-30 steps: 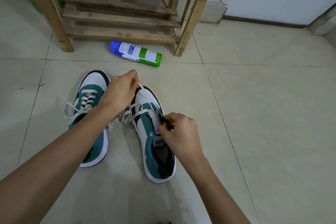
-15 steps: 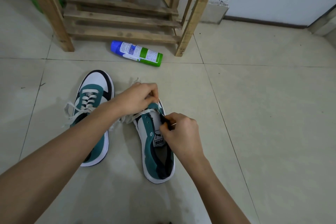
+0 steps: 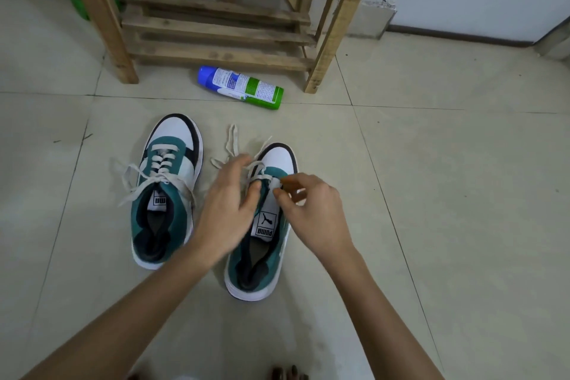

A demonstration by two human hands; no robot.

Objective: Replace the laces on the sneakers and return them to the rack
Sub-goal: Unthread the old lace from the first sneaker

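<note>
"PUMA", upside down, on the tongue label (image 3: 266,224) of the right-side sneaker (image 3: 279,157); spray can (image 3: 243,88) print too small.
</note>
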